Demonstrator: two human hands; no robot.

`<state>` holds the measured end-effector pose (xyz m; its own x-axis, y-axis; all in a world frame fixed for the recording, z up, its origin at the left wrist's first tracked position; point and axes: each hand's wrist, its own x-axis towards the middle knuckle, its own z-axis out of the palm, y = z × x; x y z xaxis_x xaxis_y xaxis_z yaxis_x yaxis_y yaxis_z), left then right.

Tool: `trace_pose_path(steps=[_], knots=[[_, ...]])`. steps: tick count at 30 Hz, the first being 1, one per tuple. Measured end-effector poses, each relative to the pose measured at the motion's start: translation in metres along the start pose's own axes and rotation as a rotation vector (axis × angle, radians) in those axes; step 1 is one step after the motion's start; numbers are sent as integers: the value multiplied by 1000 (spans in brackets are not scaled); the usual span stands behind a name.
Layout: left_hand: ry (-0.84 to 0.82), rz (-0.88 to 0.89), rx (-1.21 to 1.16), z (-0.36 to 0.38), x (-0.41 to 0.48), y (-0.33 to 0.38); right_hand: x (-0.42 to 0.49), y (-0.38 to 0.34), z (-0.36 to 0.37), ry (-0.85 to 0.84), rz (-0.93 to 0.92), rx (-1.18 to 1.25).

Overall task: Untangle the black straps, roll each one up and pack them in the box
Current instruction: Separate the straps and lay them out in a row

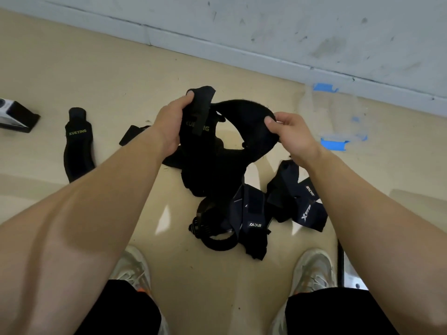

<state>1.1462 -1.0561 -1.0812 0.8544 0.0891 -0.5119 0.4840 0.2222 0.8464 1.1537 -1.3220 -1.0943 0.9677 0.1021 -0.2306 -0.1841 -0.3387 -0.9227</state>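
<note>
Both hands hold one black strap (pixel 212 151) above the beige floor. My left hand (pixel 170 124) grips its wider end, which bears partly hidden yellow lettering. My right hand (pixel 287 134) pinches the curved band that arcs over from it. The strap's lower part hangs down into a tangled heap of black straps (pixel 254 213) lying on the floor between my feet. A separate black strap (pixel 78 143) marked XUEYING lies flat to the left. A further small black piece (pixel 131 134) shows behind my left forearm.
A box (pixel 17 114) with a black base lies at the far left edge. Blue tape (pixel 333 143) and clear film stick to the floor at the right, near the grey wall (pixel 290 25). My shoes (pixel 312 267) stand below the heap. A metal object (pixel 350 274) sits at the lower right.
</note>
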Motion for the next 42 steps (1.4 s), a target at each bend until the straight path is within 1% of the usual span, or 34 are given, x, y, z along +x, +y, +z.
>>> trace_pose_path(steps=[3, 7, 9, 11, 13, 14, 16, 18, 20, 21, 23, 25, 27, 29, 30, 31, 33, 34, 36, 37, 38, 40, 42], knots=[[66, -47, 26, 3, -3, 1, -1, -16, -2, -44, -13, 36], [148, -3, 237, 2, -6, -4, -5, -39, 0, -48, 12, 99], [98, 67, 454, 2, -5, -8, -5, -49, 2, -35, 43, 136], [-29, 141, 682, 8, -8, -12, -3, -56, 5, -7, 74, 202], [-173, 184, 830, 18, -19, -16, 0, -62, 8, 49, 122, 319], [-217, 222, 934, 23, -23, -18, 3, -63, 9, 87, 152, 379], [-229, 332, 1187, 30, -24, -25, 8, -64, 10, 145, 223, 477], [-189, 454, 1311, 33, -21, -30, 11, -63, 9, 163, 304, 569], [-151, 560, 1358, 33, -19, -33, 13, -62, 8, 177, 364, 672], [-139, 577, 1369, 33, -17, -35, 14, -61, 7, 197, 382, 712], [-119, 541, 1363, 30, -16, -37, 16, -59, 4, 227, 410, 764], [-97, 497, 1406, 30, -18, -37, 18, -56, 1, 225, 431, 805], [-105, 442, 1462, 31, -20, -39, 20, -54, -1, 201, 452, 861], [-133, 347, 1422, 36, -25, -43, 20, -53, 0, 163, 466, 934], [-124, 334, 1438, 40, -27, -45, 21, -52, 1, 151, 469, 954], [-97, 356, 1504, 43, -27, -48, 20, -53, 3, 139, 471, 966], [2, 470, 1647, 51, -26, -56, 18, -56, 6, 123, 472, 965], [36, 527, 1664, 53, -25, -59, 17, -57, 6, 131, 467, 957], [37, 574, 1679, 51, -19, -61, 16, -58, 3, 200, 440, 923], [20, 565, 1686, 47, -16, -60, 15, -56, 0, 263, 413, 881], [8, 530, 1675, 42, -12, -59, 13, -53, -2, 331, 382, 828], [4, 408, 1625, 28, -7, -57, 9, -46, -6, 466, 339, 762], [-8, 281, 1661, 10, -3, -59, 9, -39, -11, 606, 325, 740]])
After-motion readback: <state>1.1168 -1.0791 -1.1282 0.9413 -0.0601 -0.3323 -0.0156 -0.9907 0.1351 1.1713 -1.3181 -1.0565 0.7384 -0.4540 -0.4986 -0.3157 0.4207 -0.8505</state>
